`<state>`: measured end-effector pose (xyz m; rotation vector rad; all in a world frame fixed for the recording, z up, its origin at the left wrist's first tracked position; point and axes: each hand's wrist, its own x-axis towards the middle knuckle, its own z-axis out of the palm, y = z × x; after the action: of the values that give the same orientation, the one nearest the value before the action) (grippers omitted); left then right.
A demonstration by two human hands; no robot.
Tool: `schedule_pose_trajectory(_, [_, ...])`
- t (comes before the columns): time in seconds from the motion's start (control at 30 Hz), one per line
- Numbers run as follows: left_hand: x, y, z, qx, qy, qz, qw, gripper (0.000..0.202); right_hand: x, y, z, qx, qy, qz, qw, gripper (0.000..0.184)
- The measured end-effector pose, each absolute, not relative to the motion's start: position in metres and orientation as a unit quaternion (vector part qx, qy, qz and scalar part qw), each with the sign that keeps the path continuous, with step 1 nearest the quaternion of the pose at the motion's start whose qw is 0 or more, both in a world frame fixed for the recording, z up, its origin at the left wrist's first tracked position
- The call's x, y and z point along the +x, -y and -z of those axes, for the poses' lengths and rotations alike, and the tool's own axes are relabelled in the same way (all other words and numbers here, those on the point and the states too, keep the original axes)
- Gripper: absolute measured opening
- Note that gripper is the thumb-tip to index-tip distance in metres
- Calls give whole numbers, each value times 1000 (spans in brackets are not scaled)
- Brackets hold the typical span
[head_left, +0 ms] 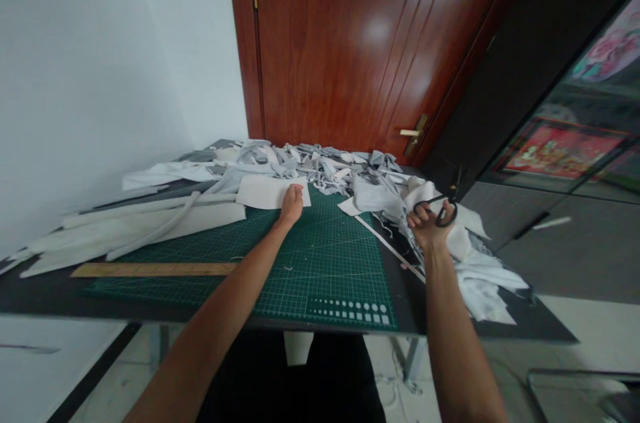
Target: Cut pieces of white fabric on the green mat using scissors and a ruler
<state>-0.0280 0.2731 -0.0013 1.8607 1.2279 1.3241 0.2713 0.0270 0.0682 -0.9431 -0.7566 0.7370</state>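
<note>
My left hand [292,204] grips the right part of a flat white piece of fabric [263,191], with the thumb on top, over the far part of the green cutting mat [330,246]. In my right hand [430,223] is a pair of black-handled scissors [447,206], fingers in the loops and the blades pointing up and away from me. The scissors are over the right-hand heap of white fabric [467,249], apart from the piece in my left hand. Whether the blades are parted is hard to make out.
A wooden ruler [155,269] lies along the mat's near left. Long white fabric strips [150,226] stretch over the table's left side. Grey and white scraps [320,163] pile up at the back, before a brown door [340,43]. A dark cabinet [575,229] stands at right.
</note>
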Motion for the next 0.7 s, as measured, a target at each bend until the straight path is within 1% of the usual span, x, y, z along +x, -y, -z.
schedule_pose_trajectory(0.17, [-30, -273, 1, 710, -440, -471, 283, 27, 253, -42, -66, -374, 347, -402, 760, 53])
schedule_pose_trajectory(0.23, [-31, -273, 2, 722, -429, -458, 290, 32, 247, -47, -65, -388, 349, -403, 752, 54])
schedule_pose_trajectory(0.33, [-29, -274, 3, 740, -413, -436, 303, 43, 239, -53, -61, -427, 347, -399, 733, 58])
schedule_pose_trajectory(0.43, [-26, -275, 4, 752, -400, -416, 317, 58, 236, -61, -55, -417, 350, -426, 722, 58])
schedule_pose_trajectory(0.5, [-25, -275, 4, 762, -389, -408, 321, 65, 235, -67, -49, -419, 363, -441, 706, 57])
schedule_pose_trajectory(0.53, [-24, -275, 4, 766, -383, -405, 319, 64, 234, -70, -46, -426, 369, -446, 696, 57])
schedule_pose_trajectory(0.57, [-24, -274, 3, 771, -379, -403, 315, 59, 234, -73, -42, -435, 373, -449, 686, 57])
schedule_pose_trajectory(0.6, [-24, -274, 2, 775, -377, -404, 306, 50, 233, -76, -39, -445, 375, -451, 677, 57])
schedule_pose_trajectory(0.7, [-25, -270, -1, 782, -380, -415, 267, 11, 227, -84, -27, -476, 376, -453, 653, 56])
